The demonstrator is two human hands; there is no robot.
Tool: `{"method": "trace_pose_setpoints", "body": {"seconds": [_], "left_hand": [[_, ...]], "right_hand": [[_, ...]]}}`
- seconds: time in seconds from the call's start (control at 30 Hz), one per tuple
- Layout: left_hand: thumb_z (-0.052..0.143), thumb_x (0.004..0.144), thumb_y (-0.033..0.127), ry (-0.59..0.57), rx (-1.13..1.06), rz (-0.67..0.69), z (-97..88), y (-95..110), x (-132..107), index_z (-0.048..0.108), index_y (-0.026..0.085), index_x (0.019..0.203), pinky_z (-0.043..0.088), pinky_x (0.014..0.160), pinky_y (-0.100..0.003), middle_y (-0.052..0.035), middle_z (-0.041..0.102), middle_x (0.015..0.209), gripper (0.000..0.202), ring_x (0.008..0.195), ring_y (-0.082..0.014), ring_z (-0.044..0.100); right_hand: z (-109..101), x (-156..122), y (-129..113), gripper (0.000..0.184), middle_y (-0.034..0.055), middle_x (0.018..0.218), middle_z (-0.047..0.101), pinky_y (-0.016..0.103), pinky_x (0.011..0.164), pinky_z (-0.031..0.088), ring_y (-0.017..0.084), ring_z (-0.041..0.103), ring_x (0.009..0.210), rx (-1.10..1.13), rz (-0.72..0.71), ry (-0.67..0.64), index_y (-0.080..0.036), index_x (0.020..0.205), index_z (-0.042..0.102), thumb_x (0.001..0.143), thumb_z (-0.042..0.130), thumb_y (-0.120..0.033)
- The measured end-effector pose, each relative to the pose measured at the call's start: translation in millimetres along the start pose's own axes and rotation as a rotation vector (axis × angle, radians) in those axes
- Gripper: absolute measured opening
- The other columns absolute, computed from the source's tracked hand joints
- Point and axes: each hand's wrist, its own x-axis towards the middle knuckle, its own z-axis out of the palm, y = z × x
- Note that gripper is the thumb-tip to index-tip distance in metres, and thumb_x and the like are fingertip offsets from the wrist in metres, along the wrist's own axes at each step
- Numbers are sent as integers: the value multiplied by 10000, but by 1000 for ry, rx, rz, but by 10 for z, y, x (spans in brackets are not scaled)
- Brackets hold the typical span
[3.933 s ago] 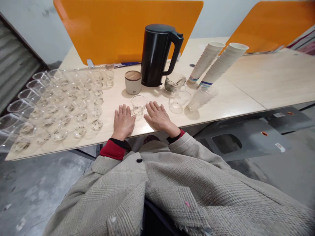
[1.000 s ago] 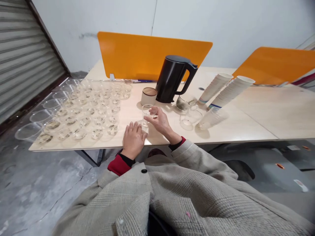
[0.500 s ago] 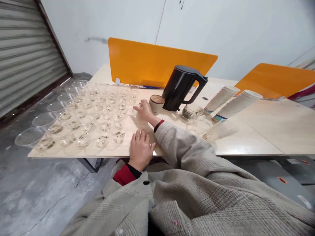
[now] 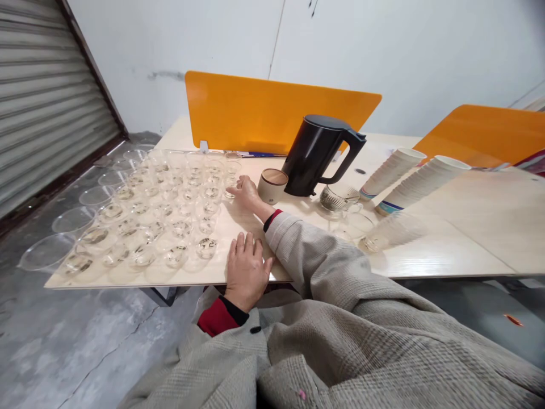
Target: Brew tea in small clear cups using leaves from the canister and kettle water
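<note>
My right hand (image 4: pixel 249 195) reaches across the table, thumb and fingers curved around a clear plastic cup (image 4: pixel 230 192) low down at the right end of the cup rows. The cup's see-through wall is hard to make out. My left hand (image 4: pixel 249 268) lies flat at the table's front edge, fingers stretched out, holding nothing. Many clear plastic cups (image 4: pixel 176 255) stand in rows to the left, with dark marks at their bases. Just right of my right hand is a pale canister with a wooden lid (image 4: pixel 273 186). Behind it stands a black kettle (image 4: pixel 319 156).
On the right are a glass cup with ribbed lower part (image 4: pixel 338 197), two leaning stacks of paper cups (image 4: pixel 394 170), and a lying stack of clear cups (image 4: pixel 392 232). An orange divider (image 4: pixel 272 113) lines the back. The table's front edge (image 4: pixel 140 283) is near my body.
My right hand has moved slightly left and down beside the row's end. The left hand stays flat on the table. The view has shifted a little.
</note>
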Motion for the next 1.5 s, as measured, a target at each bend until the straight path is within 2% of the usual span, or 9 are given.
{"method": "trace_pose_setpoints", "body": {"seconds": [0.3, 0.53, 0.63, 0.73, 0.93, 1.03, 1.23, 1.37, 1.5], "left_hand": [[587, 1026, 406, 38, 14, 3, 42, -15, -4, 682, 143, 1445, 448, 1254, -592, -209, 594, 1608, 504, 1535, -393, 529], [548, 1047, 388, -1, 7, 20, -25, -38, 22, 670, 91, 1457, 423, 1276, -582, -222, 571, 1626, 521, 1550, -423, 499], [518, 1063, 433, -8, 9, 27, -37, -50, 41, 646, 72, 1484, 402, 1288, -589, -238, 585, 1607, 569, 1552, -435, 492], [464, 1083, 459, 3, 17, 51, -44, -59, 50, 647, 68, 1480, 401, 1280, -605, -249, 577, 1609, 587, 1542, -442, 502], [438, 1092, 463, 45, 28, 62, -19, -86, 56, 663, 110, 1461, 426, 1260, -596, -227, 589, 1607, 558, 1544, -427, 503], [446, 1088, 477, 90, 5, 80, 32, -111, 65, 675, 115, 1444, 437, 1238, -620, -233, 603, 1591, 557, 1528, -444, 515], [459, 1077, 488, 136, -19, 107, 99, -169, 81, 691, 72, 1415, 435, 1211, -674, -280, 608, 1564, 585, 1514, -482, 517], [462, 1073, 502, 131, -57, 109, 105, -197, 85, 693, 85, 1417, 413, 1217, -711, -283, 603, 1567, 588, 1529, -487, 498], [497, 1061, 508, 113, -97, 81, 103, -185, 71, 689, 122, 1432, 385, 1237, -722, -256, 592, 1590, 568, 1550, -482, 474]], "right_hand": [[-117, -79, -200, 385, 32, 973, 680, 334, 814, 565, 204, 669, 872, 65, 134, -33, -192, 1144, 592, 864, 801, -355], [-467, -518, -416, 635, 204, 1337, 733, 444, 1019, 589, 327, 722, 1227, -69, 167, -46, -117, 1424, 558, 886, 822, -327], [-831, -1004, -483, 620, 178, 1516, 660, 444, 1097, 577, 291, 691, 1330, -56, 17, -74, -171, 1511, 527, 951, 743, -327], [-1373, -1557, -450, 492, 119, 1377, 755, 408, 1044, 607, 247, 757, 1194, -2, -51, -92, -202, 1435, 613, 969, 703, -330], [-2704, -2289, 100, 242, 80, 1058, 808, 450, 925, 624, 245, 761, 930, -257, 9, 399, -215, 1122, 775, 987, 615, -336], [-3055, -2398, 363, 217, 82, 1003, 807, 440, 874, 612, 244, 745, 866, -421, 80, 431, -205, 1078, 801, 977, 625, -281], [-2853, -2229, 396, 365, 143, 1298, 784, 374, 797, 537, 317, 734, 1167, -807, 248, 174, -206, 1366, 748, 1035, 595, -220], [-2722, -2077, 375, 332, 142, 1221, 807, 346, 679, 421, 295, 757, 1019, -900, 357, 23, -196, 1236, 802, 1078, 513, -236], [-2684, -2068, 308, 340, 120, 1148, 822, 335, 648, 341, 264, 738, 949, -852, 281, 60, -203, 1139, 825, 1087, 495, -265]]}}
